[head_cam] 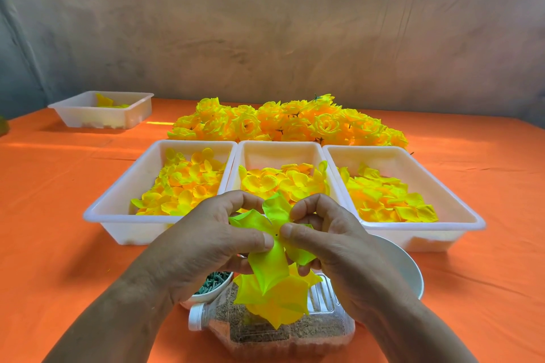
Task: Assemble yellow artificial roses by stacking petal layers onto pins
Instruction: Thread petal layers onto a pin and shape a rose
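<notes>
Together, left hand (203,244) and right hand (334,244) pinch one petal layer (269,267) facing four trays (132,230).

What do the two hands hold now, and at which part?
The left hand and right hand pinch a yellow petal layer beside its centre hole.

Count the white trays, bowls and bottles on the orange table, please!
White trays: 4
Bowls: 2
Plastic bottle: 1
Total: 7
</notes>
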{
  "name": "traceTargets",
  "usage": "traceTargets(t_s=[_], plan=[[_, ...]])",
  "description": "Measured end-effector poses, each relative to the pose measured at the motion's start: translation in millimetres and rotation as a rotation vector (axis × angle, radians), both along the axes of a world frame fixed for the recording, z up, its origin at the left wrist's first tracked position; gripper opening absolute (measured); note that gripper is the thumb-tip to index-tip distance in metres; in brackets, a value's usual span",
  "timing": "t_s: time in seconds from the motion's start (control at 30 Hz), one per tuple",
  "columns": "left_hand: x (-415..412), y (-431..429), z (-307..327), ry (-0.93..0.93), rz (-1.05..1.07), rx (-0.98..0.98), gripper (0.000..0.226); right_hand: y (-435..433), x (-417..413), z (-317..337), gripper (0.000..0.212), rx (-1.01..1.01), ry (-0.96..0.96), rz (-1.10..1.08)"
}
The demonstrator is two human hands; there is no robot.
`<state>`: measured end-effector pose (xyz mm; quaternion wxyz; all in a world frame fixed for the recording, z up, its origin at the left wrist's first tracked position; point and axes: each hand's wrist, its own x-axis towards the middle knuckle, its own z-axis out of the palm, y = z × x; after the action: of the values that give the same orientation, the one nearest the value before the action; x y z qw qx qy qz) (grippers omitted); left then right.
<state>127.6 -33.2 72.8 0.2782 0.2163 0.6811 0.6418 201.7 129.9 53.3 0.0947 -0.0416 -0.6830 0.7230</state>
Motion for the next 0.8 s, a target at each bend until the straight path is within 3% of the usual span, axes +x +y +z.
traceTargets(t_s=[0.47, 0.8], plan=[[3.4, 0.3, 1.7, -0.004, 0.056, -0.006, 0.054, -1.4, 2.8, 0.9, 0.018, -0.009, 0.007, -0.012], [5.7, -0.6, 3.1, 0.041, 0.066, -0.004, 0.058, -2.6, 4.6, 2.7, 0.028, -0.006, 0.011, -0.025]])
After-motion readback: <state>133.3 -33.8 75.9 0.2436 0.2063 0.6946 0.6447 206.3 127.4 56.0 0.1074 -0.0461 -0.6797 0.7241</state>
